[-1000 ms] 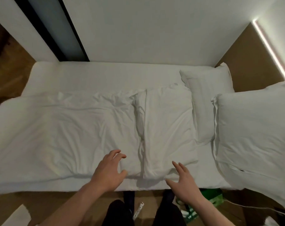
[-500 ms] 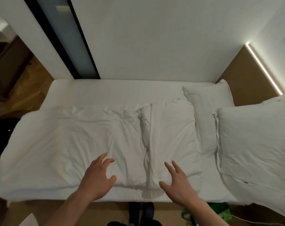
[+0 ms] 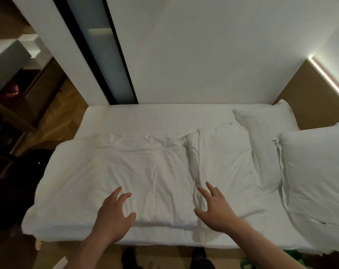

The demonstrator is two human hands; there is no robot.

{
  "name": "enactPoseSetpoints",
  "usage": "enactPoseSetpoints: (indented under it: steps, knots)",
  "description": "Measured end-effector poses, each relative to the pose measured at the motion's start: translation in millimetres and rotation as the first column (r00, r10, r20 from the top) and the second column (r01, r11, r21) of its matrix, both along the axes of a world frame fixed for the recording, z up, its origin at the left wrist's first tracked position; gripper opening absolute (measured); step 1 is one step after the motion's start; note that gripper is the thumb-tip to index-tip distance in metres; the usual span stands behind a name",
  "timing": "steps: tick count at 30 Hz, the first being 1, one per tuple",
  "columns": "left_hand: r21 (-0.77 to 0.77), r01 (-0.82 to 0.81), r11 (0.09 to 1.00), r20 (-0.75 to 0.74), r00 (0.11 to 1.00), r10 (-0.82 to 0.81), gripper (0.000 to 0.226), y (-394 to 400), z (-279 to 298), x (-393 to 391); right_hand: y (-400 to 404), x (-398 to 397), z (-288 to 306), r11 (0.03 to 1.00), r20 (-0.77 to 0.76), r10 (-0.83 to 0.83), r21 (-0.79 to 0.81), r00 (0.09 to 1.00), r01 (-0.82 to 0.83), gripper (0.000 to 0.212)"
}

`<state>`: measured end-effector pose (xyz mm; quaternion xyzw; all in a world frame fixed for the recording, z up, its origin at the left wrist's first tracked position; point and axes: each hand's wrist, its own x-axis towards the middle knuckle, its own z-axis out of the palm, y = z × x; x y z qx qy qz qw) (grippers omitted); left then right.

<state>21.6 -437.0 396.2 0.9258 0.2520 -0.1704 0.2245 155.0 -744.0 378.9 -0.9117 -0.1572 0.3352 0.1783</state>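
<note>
holds left hand (image 3: 114, 214) and right hand (image 3: 215, 208) spread and empty just over the near edge of the rumpled white folded duvet (image 3: 149, 171), lying across the white mattress (image 3: 164, 115) left of the plump white pillows (image 3: 316, 171), seemingly poised to smooth its fold.

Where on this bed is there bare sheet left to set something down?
Bare sheet runs between the folded duvet and the wall; a smaller patch lies between it and the big pillow. The far pillow crowds the right end too.

Bed (image 3: 155, 115); duvet (image 3: 145, 171), pillows (image 3: 265, 146) atop
</note>
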Motion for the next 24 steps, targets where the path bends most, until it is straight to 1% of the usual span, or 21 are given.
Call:
enactPoseSetpoints:
  steps: [6,12,18,24]
  knots:
    - [0.036,0.097,0.995,-0.033,0.995,-0.095,0.075,82.0,-8.8,-28.1,75.1,-29.3,-0.7,0.996,0.047,0.024,-0.086,0.999,-0.020,0.083]
    - [0.051,0.237,0.970,-0.051,0.971,-0.235,0.076,161.8,-8.5,-44.1,142.2,-65.8,1.3,0.995,0.079,-0.006,-0.102,0.997,0.014,0.083]
    - [0.046,0.304,0.951,-0.025,0.953,-0.303,0.077,198.9,-8.0,-49.0,168.7,-95.5,6.8,0.995,0.099,-0.080,-0.058,0.992,0.086,0.082]
    - [0.036,0.289,0.957,-0.065,0.956,-0.286,0.077,212.6,-8.0,-65.8,179.3,-108.7,4.3,0.997,0.081,-0.056,-0.056,0.995,0.061,0.082]
